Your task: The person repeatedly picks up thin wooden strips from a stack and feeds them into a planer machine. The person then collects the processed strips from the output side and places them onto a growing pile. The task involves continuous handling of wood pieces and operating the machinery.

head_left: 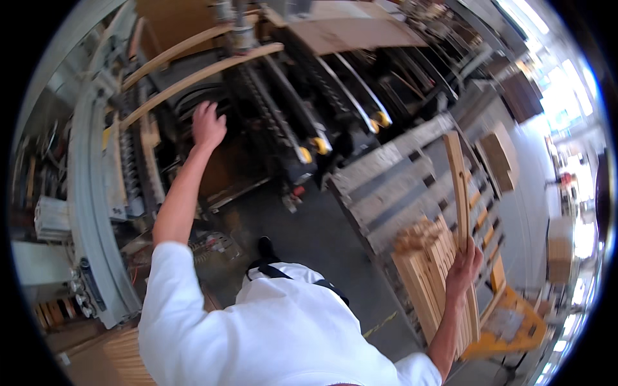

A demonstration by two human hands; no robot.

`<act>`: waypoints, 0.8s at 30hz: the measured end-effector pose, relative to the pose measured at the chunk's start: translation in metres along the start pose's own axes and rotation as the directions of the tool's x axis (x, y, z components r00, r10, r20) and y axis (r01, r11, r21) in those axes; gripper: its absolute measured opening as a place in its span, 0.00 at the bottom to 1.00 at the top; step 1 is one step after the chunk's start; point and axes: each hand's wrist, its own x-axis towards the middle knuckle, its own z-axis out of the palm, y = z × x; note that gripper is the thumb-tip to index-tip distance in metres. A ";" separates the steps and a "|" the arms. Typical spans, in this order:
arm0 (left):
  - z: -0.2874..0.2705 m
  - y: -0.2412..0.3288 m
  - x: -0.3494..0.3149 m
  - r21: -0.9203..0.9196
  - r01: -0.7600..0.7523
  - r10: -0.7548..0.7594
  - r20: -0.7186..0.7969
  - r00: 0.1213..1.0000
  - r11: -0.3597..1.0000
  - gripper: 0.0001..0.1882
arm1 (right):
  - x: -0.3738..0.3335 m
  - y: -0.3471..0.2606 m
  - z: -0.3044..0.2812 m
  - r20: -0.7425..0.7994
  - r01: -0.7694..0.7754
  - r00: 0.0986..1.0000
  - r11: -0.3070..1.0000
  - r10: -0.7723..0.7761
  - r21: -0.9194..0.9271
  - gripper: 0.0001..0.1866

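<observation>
My right hand (463, 267) grips the lower part of a long wooden slat (457, 183) with holes in it. The slat points away from me, above a worn grey wooden pallet (370, 174). Beside that hand, a stack of similar wooden slats (418, 273) lies on the pallet. On the left, my left hand (209, 125) reaches over the machine, fingers apart and slightly bent, with nothing in it. Just beyond it, a curved wooden piece (199, 83) lies across the machine; a second curved piece (183, 48) lies behind, roughly parallel.
Dark machine rails (277, 109) with yellow end caps jut toward me at the centre. A brown board (357, 33) lies at the back. A grey metal beam (90, 193) runs along the left. A yellow lift truck (515, 328) stands by the pallet's near right.
</observation>
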 end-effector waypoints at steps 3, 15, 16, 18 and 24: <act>0.001 -0.025 0.069 0.241 0.080 -0.084 0.009 0.996 0.967 0.30 | 0.033 -0.072 0.008 0.089 0.013 0.996 0.996 -0.021 0.090 0.27; 0.062 -0.150 0.153 0.519 -0.016 -0.099 0.193 0.976 0.854 0.31 | 0.096 -0.176 0.057 0.265 0.153 0.938 0.952 -0.225 0.266 0.25; 0.065 -0.139 0.152 0.510 -0.034 -0.094 0.223 0.970 0.859 0.29 | 0.095 -0.176 0.059 0.271 0.147 0.936 0.949 -0.225 0.280 0.25; 0.065 -0.122 0.144 0.468 -0.090 -0.054 0.285 0.957 0.879 0.25 | 0.094 -0.179 0.063 0.290 0.117 0.934 0.944 -0.210 0.308 0.27; 0.045 -0.107 0.097 0.263 -0.165 0.086 0.289 0.953 0.950 0.22 | 0.086 -0.195 0.083 0.398 -0.048 0.905 0.895 -0.149 0.444 0.25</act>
